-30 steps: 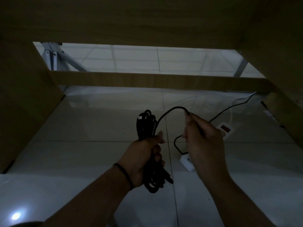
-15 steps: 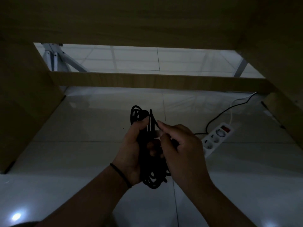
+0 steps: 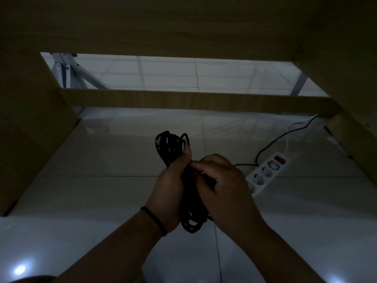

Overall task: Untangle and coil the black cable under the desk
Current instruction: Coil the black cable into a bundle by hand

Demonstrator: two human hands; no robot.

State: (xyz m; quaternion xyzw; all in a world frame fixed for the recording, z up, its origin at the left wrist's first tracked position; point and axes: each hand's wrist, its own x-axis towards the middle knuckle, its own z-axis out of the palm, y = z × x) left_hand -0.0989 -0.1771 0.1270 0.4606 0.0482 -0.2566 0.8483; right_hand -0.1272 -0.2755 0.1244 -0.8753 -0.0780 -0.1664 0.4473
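Note:
A black cable, wound into a long bundle of several loops, stands upright in the middle of the head view. My left hand grips the bundle around its middle, thumb up against the loops. My right hand is curled against the bundle's right side and pinches a strand of the cable there. The rest of the strand trails right across the floor, past a white power strip, towards the far right corner. The bundle's lower loops hang below both hands.
I am under a wooden desk: side panels at left and right, a crossbar ahead. The floor is glossy white tile. A white cable runs from the power strip. White metal legs stand beyond the crossbar.
My right hand, which held a loop of cable out to the right a second ago, has come in against the bundle. The slack loop is now laid on the coil.

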